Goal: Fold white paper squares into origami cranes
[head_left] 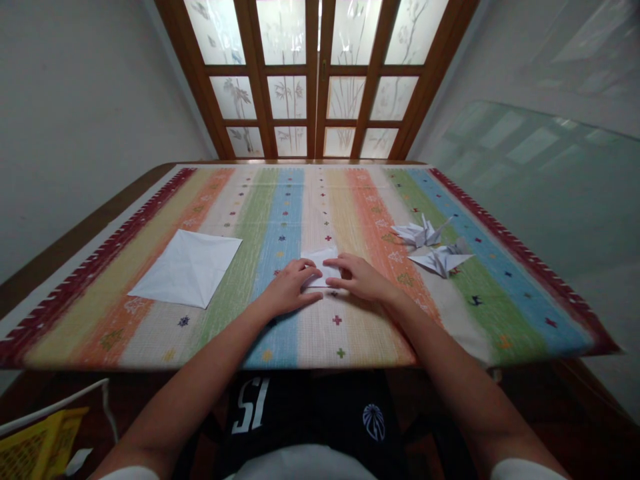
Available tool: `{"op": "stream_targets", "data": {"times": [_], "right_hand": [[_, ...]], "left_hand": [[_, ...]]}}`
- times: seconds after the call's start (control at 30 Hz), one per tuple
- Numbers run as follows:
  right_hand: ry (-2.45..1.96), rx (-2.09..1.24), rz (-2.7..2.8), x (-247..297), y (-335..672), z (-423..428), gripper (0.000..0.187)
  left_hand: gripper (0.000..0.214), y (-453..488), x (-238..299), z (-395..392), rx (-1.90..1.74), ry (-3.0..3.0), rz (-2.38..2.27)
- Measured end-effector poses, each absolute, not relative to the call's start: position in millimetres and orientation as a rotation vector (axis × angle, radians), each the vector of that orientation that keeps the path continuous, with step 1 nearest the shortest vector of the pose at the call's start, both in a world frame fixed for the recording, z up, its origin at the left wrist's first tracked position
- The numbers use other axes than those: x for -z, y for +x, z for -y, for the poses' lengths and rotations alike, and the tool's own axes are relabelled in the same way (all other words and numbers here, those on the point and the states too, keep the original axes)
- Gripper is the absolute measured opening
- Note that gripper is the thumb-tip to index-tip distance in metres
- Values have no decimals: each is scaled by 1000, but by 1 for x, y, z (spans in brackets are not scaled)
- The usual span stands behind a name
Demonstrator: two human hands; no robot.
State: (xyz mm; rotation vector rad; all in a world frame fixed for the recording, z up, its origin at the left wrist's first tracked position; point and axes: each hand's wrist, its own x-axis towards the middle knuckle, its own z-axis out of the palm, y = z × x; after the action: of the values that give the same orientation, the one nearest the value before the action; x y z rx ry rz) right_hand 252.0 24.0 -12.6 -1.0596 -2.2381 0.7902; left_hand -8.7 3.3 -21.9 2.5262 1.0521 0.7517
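A small folded piece of white paper (pixel 323 259) lies on the striped tablecloth, between my two hands. My left hand (pixel 293 287) curls over its left side, with fingertips on the paper and the thumb stretched along the near edge. From the right, my right hand (pixel 364 277) holds it too, its fingers and thumb on the paper's right part. To the left rests a larger white paper square (pixel 187 267) with crease lines. Two folded paper cranes (pixel 423 233) (pixel 443 259) sit close together on the right.
The striped tablecloth (pixel 340 333) covers the table. Wooden doors with patterned glass panes (pixel 287 97) stand beyond the far edge. A greenish glass panel (pixel 545 187) leans at the right wall. A yellow plastic crate (pixel 45 443) is low at the left.
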Motion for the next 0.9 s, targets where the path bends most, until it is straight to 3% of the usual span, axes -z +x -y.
{"op": "stream_targets", "data": {"times": [0.07,0.13,0.27,0.47,0.57,0.7,0.83,0.9], "right_hand": [[-1042,-849,2271,11,258,-25,57],[-1043,-882,2312,11,262,-26,57],[-1039,-768,2374,11,264,-29,23],[-878,-598,2393,11,255,-29,1],[-896,-655,2373,13,250,-29,16],[-1004,-762,2280,16,244,-28,8],[-1064,-749,2174,19,243,-29,27],[-1072,-675,2177,20,243,-30,27]], "left_hand": [[31,-9,23,-4,-736,2536,-1085],[27,-10,23,-5,-744,2536,-1104],[22,-12,21,-6,-760,2542,-1102],[12,-12,15,-3,-759,2568,-1091],[11,-10,15,-2,-780,2576,-1064],[21,-7,16,-4,-700,2484,-1125],[15,-6,15,-4,-657,2358,-1254],[25,-5,15,-3,-687,2311,-1273]]}}
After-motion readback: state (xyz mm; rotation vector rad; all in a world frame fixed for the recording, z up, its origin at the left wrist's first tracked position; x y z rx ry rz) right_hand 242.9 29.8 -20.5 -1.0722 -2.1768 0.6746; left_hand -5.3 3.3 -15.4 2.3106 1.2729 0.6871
